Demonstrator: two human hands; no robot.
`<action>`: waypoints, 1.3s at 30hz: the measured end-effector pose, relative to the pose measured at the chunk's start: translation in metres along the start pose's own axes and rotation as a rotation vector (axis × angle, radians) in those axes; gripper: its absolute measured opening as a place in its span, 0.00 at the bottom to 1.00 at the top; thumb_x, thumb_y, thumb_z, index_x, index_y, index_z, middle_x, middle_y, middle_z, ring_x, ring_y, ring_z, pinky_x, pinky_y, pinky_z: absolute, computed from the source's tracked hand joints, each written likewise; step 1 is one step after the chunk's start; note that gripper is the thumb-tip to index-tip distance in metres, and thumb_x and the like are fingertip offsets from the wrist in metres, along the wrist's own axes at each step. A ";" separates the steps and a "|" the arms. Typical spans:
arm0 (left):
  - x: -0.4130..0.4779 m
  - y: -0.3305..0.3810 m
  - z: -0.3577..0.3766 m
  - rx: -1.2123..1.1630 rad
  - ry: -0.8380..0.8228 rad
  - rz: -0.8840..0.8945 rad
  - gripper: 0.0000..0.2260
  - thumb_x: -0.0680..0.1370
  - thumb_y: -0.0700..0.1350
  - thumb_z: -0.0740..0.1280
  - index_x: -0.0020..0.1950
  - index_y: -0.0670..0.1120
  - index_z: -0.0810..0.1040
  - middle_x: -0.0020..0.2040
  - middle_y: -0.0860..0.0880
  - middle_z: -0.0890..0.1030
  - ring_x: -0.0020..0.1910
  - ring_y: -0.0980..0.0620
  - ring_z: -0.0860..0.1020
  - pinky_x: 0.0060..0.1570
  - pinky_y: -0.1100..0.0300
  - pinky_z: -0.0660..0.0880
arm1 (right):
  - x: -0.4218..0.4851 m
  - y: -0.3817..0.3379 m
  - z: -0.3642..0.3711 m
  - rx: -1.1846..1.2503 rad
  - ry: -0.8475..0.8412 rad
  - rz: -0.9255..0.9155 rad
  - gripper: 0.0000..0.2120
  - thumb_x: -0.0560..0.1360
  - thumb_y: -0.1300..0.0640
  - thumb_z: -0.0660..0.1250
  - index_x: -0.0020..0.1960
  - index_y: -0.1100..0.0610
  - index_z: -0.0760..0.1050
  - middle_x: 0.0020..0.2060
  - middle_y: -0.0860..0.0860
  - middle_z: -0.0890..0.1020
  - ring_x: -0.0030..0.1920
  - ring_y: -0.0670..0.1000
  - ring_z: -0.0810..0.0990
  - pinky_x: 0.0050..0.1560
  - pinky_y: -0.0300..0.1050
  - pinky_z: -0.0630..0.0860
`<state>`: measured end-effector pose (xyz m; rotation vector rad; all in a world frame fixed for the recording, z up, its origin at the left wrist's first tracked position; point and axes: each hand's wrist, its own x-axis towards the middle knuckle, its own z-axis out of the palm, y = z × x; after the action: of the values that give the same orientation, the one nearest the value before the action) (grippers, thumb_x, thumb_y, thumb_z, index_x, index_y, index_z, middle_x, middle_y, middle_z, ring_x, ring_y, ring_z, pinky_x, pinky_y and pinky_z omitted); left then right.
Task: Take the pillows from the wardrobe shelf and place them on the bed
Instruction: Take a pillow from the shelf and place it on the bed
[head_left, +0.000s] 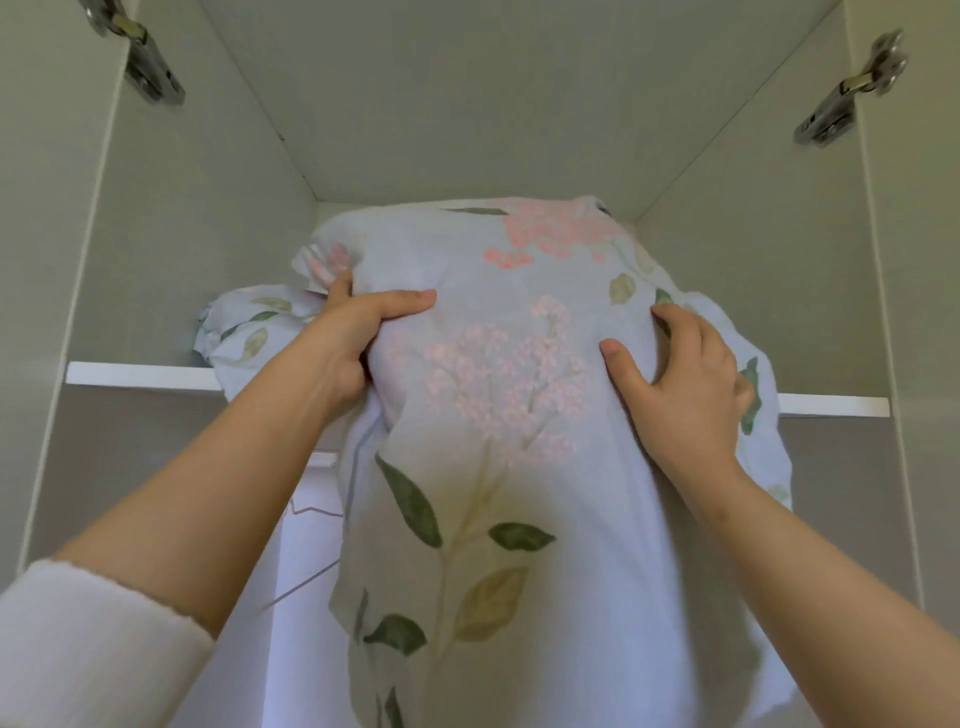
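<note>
A pale blue pillow (498, 395) printed with pink flowers and green leaves hangs halfway off the white wardrobe shelf (140, 375), its lower end drooping toward me. My left hand (358, 332) grips its left side, thumb on top and fingers tucked under. On the pillow's right side my right hand (680, 384) presses, fingers curled into the fabric. A second pillow (244, 325) in the same print lies on the shelf behind and to the left, mostly hidden.
The white wardrobe side walls close in on both sides, with metal door hinges at the upper left (143, 57) and upper right (852, 93). Below the shelf, wire hangers (311, 512) and pale cloth show.
</note>
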<state>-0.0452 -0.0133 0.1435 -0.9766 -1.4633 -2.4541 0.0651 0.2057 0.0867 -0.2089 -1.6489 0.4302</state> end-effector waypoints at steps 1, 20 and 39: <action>-0.001 0.002 -0.001 -0.020 -0.027 -0.001 0.46 0.57 0.42 0.78 0.73 0.50 0.64 0.61 0.46 0.80 0.50 0.46 0.84 0.38 0.53 0.81 | 0.003 -0.001 -0.001 0.011 0.002 0.006 0.34 0.67 0.35 0.55 0.69 0.50 0.65 0.69 0.52 0.69 0.71 0.55 0.64 0.70 0.63 0.56; -0.077 -0.027 0.024 -0.095 0.062 0.033 0.18 0.73 0.39 0.68 0.63 0.40 0.76 0.55 0.44 0.82 0.49 0.48 0.82 0.39 0.60 0.82 | -0.022 -0.012 -0.022 0.086 -0.037 -0.108 0.41 0.65 0.30 0.51 0.73 0.47 0.57 0.75 0.55 0.59 0.75 0.56 0.56 0.71 0.57 0.54; -0.168 -0.087 -0.016 0.017 -0.017 -0.087 0.17 0.61 0.34 0.70 0.50 0.42 0.80 0.39 0.47 0.85 0.38 0.50 0.84 0.41 0.56 0.82 | -0.062 -0.003 -0.030 0.228 -0.748 -0.237 0.45 0.61 0.29 0.60 0.74 0.45 0.55 0.75 0.45 0.61 0.74 0.49 0.60 0.74 0.52 0.57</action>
<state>0.0434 -0.0170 -0.0248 -0.9526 -1.5621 -2.4942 0.1032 0.1835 0.0334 0.3617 -2.2974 0.5463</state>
